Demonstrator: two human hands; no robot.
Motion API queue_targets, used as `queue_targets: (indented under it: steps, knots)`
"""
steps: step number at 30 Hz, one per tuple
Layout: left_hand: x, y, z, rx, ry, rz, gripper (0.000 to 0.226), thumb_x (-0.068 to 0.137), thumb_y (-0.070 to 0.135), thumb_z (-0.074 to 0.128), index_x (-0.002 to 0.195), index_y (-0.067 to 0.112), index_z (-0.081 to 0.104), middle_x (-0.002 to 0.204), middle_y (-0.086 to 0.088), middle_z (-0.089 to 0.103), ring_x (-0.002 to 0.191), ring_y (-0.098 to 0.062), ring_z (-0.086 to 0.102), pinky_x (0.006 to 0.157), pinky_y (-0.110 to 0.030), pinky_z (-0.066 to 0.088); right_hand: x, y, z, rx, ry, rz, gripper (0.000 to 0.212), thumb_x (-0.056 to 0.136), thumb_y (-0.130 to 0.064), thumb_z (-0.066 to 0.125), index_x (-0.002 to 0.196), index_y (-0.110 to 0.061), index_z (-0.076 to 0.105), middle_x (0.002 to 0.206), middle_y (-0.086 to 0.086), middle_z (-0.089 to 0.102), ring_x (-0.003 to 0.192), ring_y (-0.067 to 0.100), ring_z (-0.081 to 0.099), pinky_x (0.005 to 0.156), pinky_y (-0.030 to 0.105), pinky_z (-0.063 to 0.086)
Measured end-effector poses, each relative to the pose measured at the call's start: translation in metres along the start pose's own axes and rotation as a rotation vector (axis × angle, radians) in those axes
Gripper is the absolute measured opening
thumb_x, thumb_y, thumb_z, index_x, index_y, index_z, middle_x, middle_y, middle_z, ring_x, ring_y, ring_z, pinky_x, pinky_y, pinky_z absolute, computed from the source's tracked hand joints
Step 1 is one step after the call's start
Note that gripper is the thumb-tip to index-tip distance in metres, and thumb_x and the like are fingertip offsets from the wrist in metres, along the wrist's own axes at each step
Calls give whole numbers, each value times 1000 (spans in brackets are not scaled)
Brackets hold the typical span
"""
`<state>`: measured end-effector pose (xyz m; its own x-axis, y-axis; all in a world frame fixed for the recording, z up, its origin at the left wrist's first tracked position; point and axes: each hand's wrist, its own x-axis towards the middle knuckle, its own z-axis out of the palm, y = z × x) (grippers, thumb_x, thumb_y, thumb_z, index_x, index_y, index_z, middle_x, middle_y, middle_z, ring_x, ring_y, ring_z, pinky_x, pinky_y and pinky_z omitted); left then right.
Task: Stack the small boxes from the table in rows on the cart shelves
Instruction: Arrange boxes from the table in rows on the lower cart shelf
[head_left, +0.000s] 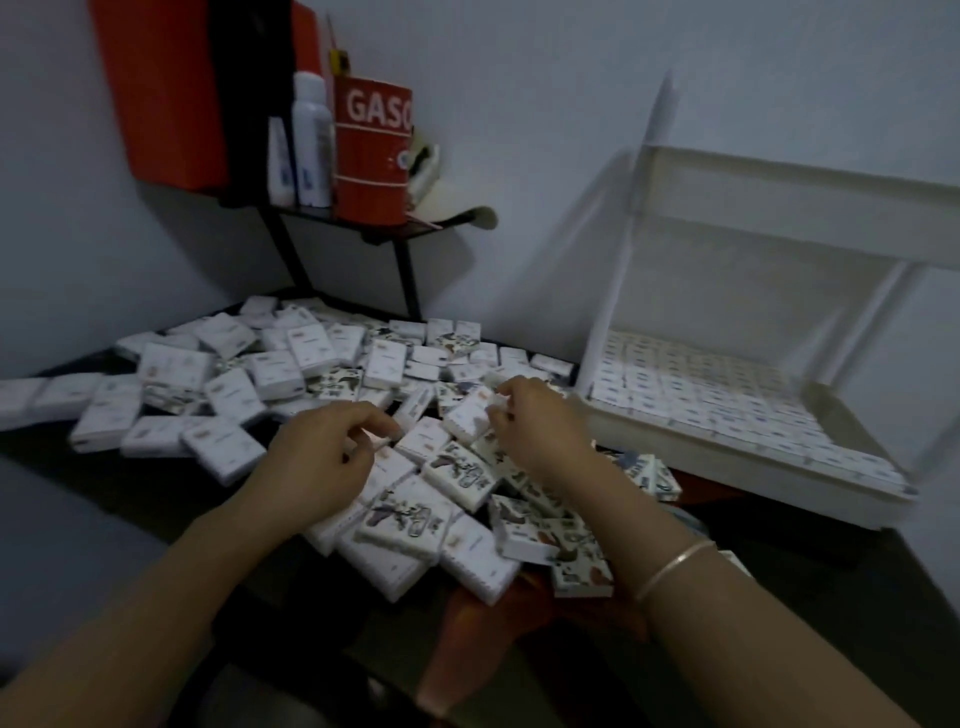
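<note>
Gathering is the step in hand. Loose boxes (270, 379) cover the bench (130, 488). The left hand (322, 457) curls at the pile, its grip unclear. The right hand (535, 421) pinches one box (470, 415). Next it likely needs carrying right to the cart (779, 208), extending the rows already filling the lower shelf (675, 441).

Small boxes (387, 364) matt printed card; cart (727, 436) white smooth plastic; table (156, 483) dark, matt.

We count one cart (779, 174), one red tin (371, 156), two white bottles (311, 140), one bangle (675, 566) and dozens of small boxes (171, 369) on the bench (104, 493).
</note>
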<state>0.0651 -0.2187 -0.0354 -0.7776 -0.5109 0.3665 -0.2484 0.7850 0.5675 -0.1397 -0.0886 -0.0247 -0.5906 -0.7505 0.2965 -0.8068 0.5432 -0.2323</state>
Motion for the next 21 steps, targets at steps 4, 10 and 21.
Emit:
queue_targets:
  steps: [4,10,21]
  knots:
    - [7,-26,-6,20,-72,-86,24,94,11,54,108,27,66,106,10,65,94,-8,60,77,-26,48,17,-10,11,-121,-69,48,55,92,-48,50,132,-12,48,128,9,48,116,29,51,88,38,44]
    - [13,-42,-8,45,-117,-148,5,87,26,66,88,31,68,86,13,66,81,-4,60,71,-27,51,19,-21,16,-140,-27,55,53,85,-44,61,126,-14,48,118,7,60,111,27,51,80,36,45]
    - [19,-16,13,527,-100,-254,54,74,73,59,63,19,58,63,8,62,67,-15,62,80,-33,46,5,-24,30,316,229,89,56,86,-6,62,137,-24,47,129,5,40,97,17,52,76,22,39]
